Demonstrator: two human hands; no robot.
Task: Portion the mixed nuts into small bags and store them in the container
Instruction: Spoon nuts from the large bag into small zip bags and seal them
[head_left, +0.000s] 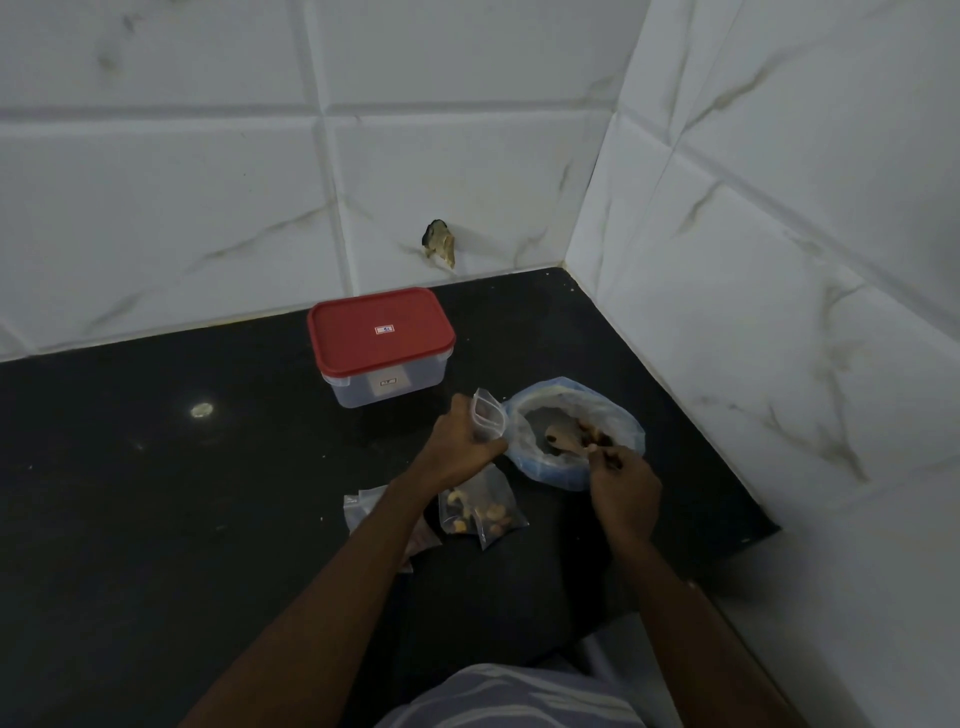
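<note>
My left hand (462, 447) grips a small clear zip bag (488, 420), held upright with its mouth open and a few nuts inside. My right hand (621, 480) pinches several nuts at the near rim of a large bluish plastic bag of mixed nuts (574, 431). A filled small bag (480, 512) lies flat below my left hand. More small bags (363, 512) lie partly hidden under my left forearm. The clear container with its red lid (382, 332) on stands behind, near the wall.
The black countertop (156, 493) ends at white tiled walls behind and to the right, forming a corner. A hole in the back wall (440, 244) sits above the counter. The counter's front right edge drops off near my right forearm.
</note>
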